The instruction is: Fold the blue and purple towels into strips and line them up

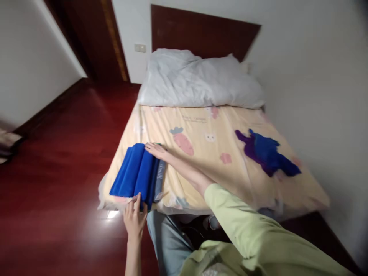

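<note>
Several folded blue cloths [128, 172], perhaps towels, lie in a row at the bed's near left corner. On the right of the row is a grey-blue strip [160, 180] with pale lettering. My right hand [155, 150] reaches across to the far end of the cloths, its fingers stretched out over their edge. At the near end, my left hand [135, 216] touches the cloth's edge, fingertips up and thumb apart from the fingers. Away to the right, a crumpled heap of blue and purple cloth [266, 153] rests on the bed.
The bed has a cream sheet [198, 168] with carrot and rabbit prints. A bunched white quilt [198, 80] lies before the dark headboard [201, 32]. Red wooden floor [74, 165] runs along the left, and a wall [324, 96] stands on the right.
</note>
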The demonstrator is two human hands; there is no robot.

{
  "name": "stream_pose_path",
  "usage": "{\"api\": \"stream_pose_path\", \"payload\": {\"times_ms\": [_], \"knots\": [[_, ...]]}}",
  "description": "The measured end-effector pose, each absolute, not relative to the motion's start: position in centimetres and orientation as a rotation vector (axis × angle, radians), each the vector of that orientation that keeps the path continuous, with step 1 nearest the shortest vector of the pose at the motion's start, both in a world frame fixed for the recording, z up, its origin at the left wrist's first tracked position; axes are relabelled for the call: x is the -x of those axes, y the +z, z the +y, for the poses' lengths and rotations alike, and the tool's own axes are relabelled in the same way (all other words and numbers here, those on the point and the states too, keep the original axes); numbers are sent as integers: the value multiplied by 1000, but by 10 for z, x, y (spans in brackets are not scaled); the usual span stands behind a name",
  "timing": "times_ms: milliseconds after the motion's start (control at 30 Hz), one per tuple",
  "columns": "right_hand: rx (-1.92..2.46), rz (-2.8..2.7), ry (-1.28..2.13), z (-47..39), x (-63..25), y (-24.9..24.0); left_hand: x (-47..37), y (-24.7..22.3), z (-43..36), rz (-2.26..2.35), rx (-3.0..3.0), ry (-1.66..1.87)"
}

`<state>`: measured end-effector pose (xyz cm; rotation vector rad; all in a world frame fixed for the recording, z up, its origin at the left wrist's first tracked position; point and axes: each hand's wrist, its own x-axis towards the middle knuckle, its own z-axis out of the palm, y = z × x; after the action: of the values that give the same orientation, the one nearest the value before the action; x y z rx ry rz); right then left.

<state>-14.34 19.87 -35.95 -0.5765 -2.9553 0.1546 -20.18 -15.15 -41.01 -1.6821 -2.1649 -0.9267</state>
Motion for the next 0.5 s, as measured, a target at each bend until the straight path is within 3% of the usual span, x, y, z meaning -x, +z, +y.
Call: {"api": "stream_pose_path", "payload": {"times_ms": [267, 500], "knots": [[794, -2596, 271, 144, 48, -354, 156, -408, -169, -2251, 1636, -1151], [1188, -2254, 568, 73, -161, -410, 85, -478, -226, -2306, 2253, -1285]]}}
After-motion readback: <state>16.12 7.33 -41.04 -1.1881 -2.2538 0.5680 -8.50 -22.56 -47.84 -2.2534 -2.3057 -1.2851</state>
